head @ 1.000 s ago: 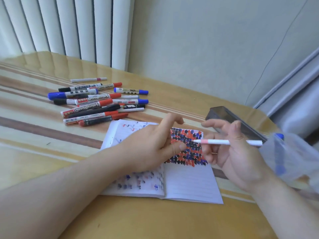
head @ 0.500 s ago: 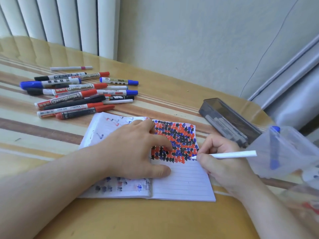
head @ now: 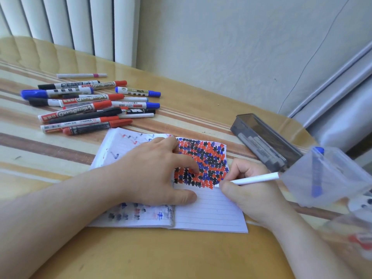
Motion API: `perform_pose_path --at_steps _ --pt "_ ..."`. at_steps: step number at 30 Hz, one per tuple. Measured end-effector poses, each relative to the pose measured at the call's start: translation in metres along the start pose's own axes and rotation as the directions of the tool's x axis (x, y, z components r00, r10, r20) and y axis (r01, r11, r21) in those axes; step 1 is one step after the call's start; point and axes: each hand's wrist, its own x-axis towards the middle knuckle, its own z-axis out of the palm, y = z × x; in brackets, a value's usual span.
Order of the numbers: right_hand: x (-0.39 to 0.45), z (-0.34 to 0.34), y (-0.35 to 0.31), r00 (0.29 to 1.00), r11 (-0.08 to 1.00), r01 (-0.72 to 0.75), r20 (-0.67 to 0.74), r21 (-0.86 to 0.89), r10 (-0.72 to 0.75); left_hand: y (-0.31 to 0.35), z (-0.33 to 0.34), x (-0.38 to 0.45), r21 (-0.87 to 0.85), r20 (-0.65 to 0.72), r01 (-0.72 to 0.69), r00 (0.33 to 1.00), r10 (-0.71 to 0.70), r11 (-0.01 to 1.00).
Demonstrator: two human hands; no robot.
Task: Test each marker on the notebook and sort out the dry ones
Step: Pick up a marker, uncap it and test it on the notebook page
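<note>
Pinching a slim white pen (head: 254,179), the right hand (head: 248,188) marks the lined notebook (head: 211,215); the left hand (head: 153,174) presses flat, fingers relaxed, beside glossy capped markers (head: 86,105).

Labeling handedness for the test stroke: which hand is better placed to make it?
Right. The right hand already pinches the white marker, tip at the edge of the scribbled patch on the notebook. The left hand lies flat, pinning the pages.

Your left hand (head: 155,170) lies flat, fingers spread and pressing down; your right hand (head: 247,188) is curled in a writing pinch.
</note>
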Motion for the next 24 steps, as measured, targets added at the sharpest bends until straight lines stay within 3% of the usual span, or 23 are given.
perform_pose_path --at_steps 3,7,24 --pt "0.0005 0.0009 -0.0015 1.000 0.998 0.021 -0.008 -0.061 -0.021 0.0002 -0.0005 0.0000 0.002 0.002 -0.001 1.000 0.001 1.000" --pt "0.0005 -0.0016 -0.0021 1.000 1.000 0.016 0.006 0.013 -0.016 0.0001 -0.0005 -0.0003 -0.003 0.000 -0.005 1.000 0.005 1.000" --pt "0.0008 -0.0011 -0.0033 0.999 1.000 0.023 0.023 0.001 -0.023 0.0016 -0.0020 -0.0014 0.002 -0.002 0.002 1.000 -0.002 1.000"
